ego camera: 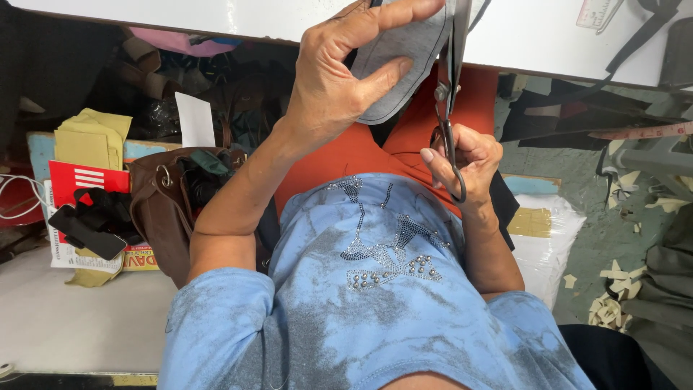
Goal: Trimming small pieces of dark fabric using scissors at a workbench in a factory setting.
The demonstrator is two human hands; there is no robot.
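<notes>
Your blue mottled T-shirt with silver stud stars [375,289] fills the lower middle of the view, with an orange cloth [339,155] across your lap beyond it. The white desk [534,36] runs along the top edge, and a brown leather handbag [162,209] sits just beside your left forearm, next to a red and white printed box [83,180] with yellow folded cloth pieces [90,137] behind it. On the right, a white plastic sack [548,238] stands on the floor among pale offcuts [610,303].

Your left hand [336,79] is raised in front of the desk edge, its grip closed on a grey curved fabric piece with a stitched edge [401,72], thumb below and fingers above. Your right hand [469,162] has its grip closed around the handles of dark metal scissors [447,123], whose blades point up along the right edge of the grey piece; I cannot tell whether the blades are apart.
</notes>
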